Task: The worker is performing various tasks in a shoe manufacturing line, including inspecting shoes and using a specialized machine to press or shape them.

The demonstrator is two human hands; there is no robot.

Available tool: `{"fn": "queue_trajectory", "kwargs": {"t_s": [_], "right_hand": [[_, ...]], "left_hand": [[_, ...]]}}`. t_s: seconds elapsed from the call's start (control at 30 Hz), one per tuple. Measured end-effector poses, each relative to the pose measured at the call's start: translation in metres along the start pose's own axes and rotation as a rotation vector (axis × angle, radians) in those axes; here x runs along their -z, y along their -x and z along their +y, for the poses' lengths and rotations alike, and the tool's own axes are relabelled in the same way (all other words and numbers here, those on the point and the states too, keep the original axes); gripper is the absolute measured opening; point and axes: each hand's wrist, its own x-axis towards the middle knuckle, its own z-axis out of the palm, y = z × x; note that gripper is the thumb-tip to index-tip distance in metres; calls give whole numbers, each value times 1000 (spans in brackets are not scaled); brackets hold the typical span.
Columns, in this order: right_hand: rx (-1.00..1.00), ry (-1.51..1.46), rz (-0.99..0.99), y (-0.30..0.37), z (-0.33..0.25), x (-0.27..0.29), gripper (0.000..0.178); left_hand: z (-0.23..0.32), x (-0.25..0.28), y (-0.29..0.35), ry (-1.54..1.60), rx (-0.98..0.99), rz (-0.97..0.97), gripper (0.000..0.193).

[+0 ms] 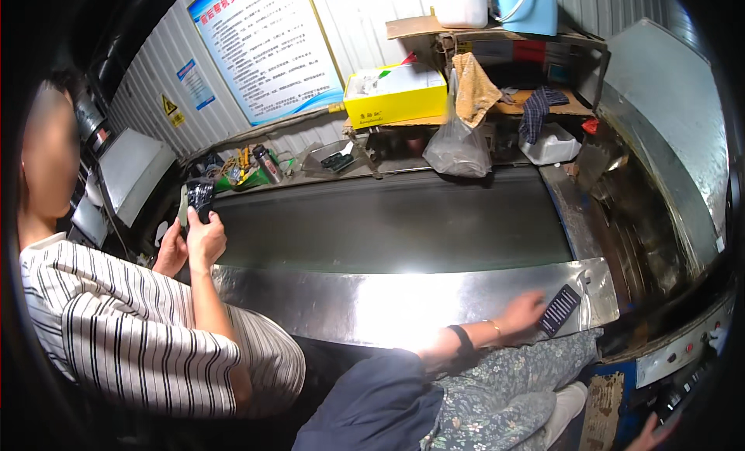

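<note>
My left hand [521, 311], with a bracelet and a black band on its arm, is low over the shiny metal plate [419, 300]. Its fingers are blurred, beside a dark phone-like slab [559, 310] with pale rows on its face. A silvery metal tool [583, 294] lies just right of that slab. At the lower right corner, my right hand [648, 435] grips a black piece [684, 390], whose kind is too dark to make out. A floral apron [504, 389] covers my lap between the arms.
At left, a co-worker in a striped shirt [147, 335] holds a black item [199, 199] in both hands. A dark belt [388, 222] runs behind the plate. Beyond it are a yellow box [396, 106], a plastic bag [459, 152] and tools. A control panel [679, 354] stands at right.
</note>
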Motion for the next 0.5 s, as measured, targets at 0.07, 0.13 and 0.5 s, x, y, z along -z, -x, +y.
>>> {"fn": "queue_trajectory", "kwargs": {"t_s": [0.07, 0.13, 0.5], "right_hand": [[19, -48, -86, 35, -20, -74, 73], [28, 40, -171, 73, -52, -144, 84], [-106, -452, -784, 78, -149, -285, 62]], "left_hand": [[38, -29, -4, 224, -141, -183, 39], [72, -45, -4, 485, -23, -301, 55], [89, 64, 39, 1717, 544, -649, 62]]}}
